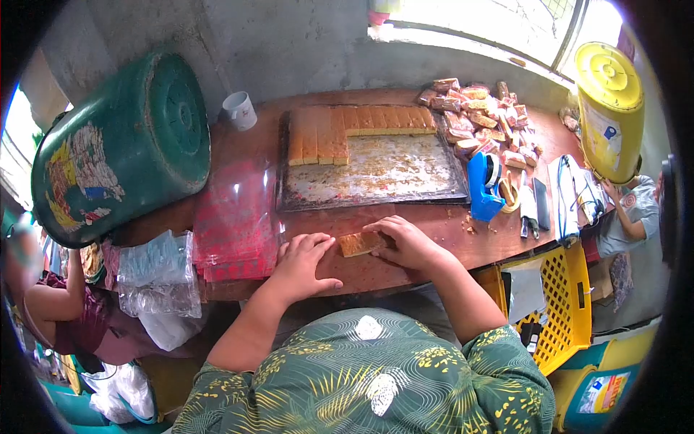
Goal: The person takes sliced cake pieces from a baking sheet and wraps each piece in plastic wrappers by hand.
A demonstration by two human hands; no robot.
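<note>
A slice of cake (359, 244) with a brown top lies at the table's near edge, in front of my body. My right hand (406, 244) has its fingers and thumb closed around the right end of the slice. Beside the left end is my left hand (305, 266), palm down, fingers stretched out and thumb apart. Clear plastic seems to lie around the slice, but its edges are hard to make out. Beyond my hands, a baking tray (390, 177) holds rows of cut cake (318, 136) along its back and left sides.
Printed red plastic bags (235, 224) lie left of the tray, near a green drum (123, 148) and white mug (240, 111). Wrapped cakes (481, 119) are heaped at back right. A blue tape dispenser (483, 188) stands right of the tray. Other people are at both sides.
</note>
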